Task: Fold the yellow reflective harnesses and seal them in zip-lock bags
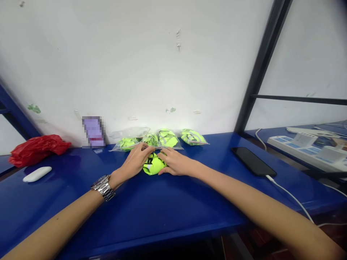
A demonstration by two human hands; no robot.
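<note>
A folded neon yellow-green fabric bundle (154, 165) with black and silvery parts rests on the blue table (151, 213). My left hand (135, 159), below a metal wristwatch (103, 187), grips its left and upper side with bent fingers. From the right, my right hand (175, 162) holds the bundle between thumb and fingers. Just behind the hands, against the wall, lie clear plastic bags with similar neon fabric, one at the left (127, 143), one in the middle (167, 138) and one at the right (193, 137).
At the left are a red plastic bag (40, 148), a white case (37, 174) and an upright phone (94, 132). A black phone (253, 161) with a white cable lies at the right. Beyond the dark frame post (261, 68) is a power strip (298, 148).
</note>
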